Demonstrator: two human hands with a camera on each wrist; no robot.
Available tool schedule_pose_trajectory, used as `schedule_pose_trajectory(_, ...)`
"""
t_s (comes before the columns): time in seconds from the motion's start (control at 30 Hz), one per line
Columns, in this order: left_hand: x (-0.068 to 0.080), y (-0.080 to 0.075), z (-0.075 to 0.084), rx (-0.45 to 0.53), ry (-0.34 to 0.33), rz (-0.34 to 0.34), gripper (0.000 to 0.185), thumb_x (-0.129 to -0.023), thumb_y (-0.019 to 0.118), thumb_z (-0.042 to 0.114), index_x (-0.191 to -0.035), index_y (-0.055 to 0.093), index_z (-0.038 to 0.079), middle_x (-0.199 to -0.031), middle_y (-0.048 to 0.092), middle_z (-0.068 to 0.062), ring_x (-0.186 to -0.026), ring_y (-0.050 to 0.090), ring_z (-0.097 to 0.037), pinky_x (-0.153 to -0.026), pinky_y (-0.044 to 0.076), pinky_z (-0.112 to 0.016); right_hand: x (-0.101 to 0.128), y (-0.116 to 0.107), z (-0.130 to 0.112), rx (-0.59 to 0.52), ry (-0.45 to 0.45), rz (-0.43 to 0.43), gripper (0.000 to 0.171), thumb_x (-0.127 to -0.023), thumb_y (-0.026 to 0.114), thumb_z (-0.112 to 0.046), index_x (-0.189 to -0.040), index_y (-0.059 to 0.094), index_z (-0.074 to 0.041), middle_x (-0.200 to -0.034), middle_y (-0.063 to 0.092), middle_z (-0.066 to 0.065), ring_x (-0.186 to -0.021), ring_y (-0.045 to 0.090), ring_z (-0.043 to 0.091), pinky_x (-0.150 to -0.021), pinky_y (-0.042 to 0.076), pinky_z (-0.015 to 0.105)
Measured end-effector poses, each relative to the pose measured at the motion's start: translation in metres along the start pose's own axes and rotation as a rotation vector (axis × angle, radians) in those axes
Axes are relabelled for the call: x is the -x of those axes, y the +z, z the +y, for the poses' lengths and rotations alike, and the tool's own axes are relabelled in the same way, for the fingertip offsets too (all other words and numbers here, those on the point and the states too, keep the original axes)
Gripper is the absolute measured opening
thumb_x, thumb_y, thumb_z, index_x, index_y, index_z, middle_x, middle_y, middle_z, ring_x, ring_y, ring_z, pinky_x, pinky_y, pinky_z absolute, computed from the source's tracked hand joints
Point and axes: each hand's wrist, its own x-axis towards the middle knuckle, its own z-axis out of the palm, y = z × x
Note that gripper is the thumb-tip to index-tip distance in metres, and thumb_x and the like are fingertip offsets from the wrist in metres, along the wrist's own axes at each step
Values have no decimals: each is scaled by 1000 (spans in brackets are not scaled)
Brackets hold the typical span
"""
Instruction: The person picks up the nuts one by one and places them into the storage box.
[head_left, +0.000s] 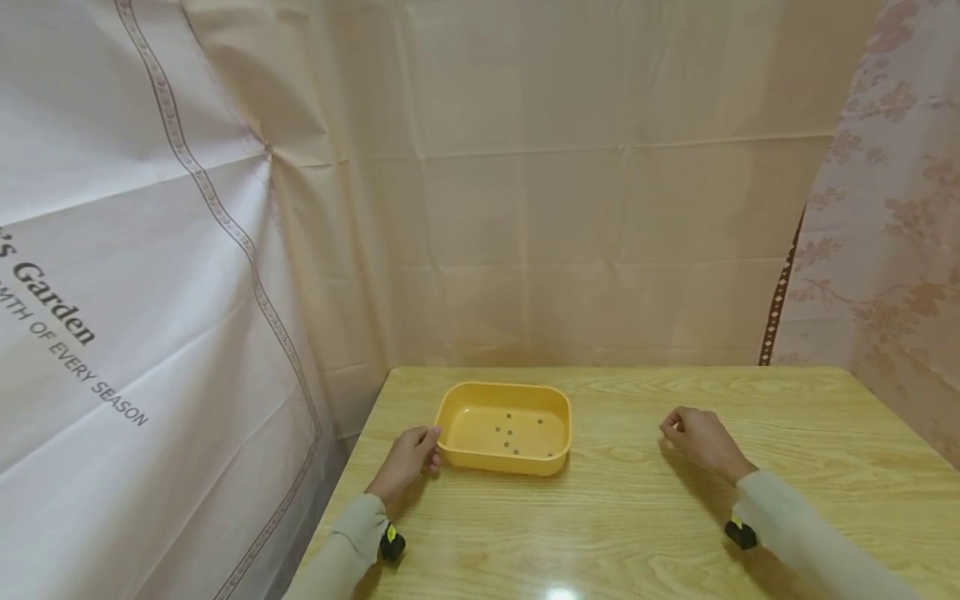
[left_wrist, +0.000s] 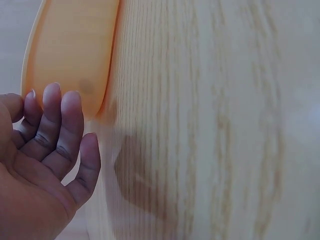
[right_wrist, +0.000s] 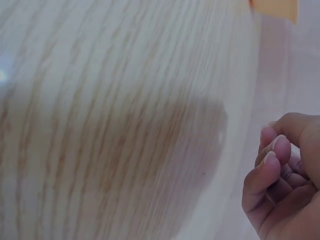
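A yellow rectangular tub [head_left: 502, 464] stands left of centre on the wooden table. Several small, dark grey round pieces [head_left: 510, 432] lie scattered on its floor; their kind is too small to make out. At the tub's left end, my left hand [head_left: 408, 457] pinches the rim between thumb and index finger, the other fingers half bent beside the wall, as the left wrist view shows. Well to the right of the tub, my right hand [head_left: 701, 437] is held above the tabletop. Its fingers [right_wrist: 262, 175] are curled in toward the thumb, and no object shows between them.
The wood-grained table [head_left: 622, 517] ends at a beige hanging cloth [head_left: 562, 208]. Printed white cloth [head_left: 150, 292] hangs on the left, flowered cloth [head_left: 900, 250] on the right. Each wrist wears a small black device [head_left: 392, 543].
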Motion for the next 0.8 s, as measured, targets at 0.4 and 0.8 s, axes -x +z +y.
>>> schedule_pose_trajectory(0.4, 0, 0, 1, -43, 6, 21, 42, -111, 49, 34, -93, 60, -2, -79, 62, -10, -66, 63, -16, -63, 58, -30, -3, 3, -10, -11, -11, 10, 15, -102, 60, -11, -100, 69, 1, -82, 69, 4, -62, 55, 13, -53, 46, 28)
schedule_pose_trajectory(0.8, 2, 0, 4, -24, 5, 3, 40, -111, 49, 34, -101, 60, -4, -83, 62, -11, -71, 60, -18, -64, 58, -33, -9, 7, -23, -36, -27, -2, 15, -103, 61, -12, -102, 68, 1, -78, 67, 4, -59, 51, 12, -50, 43, 26)
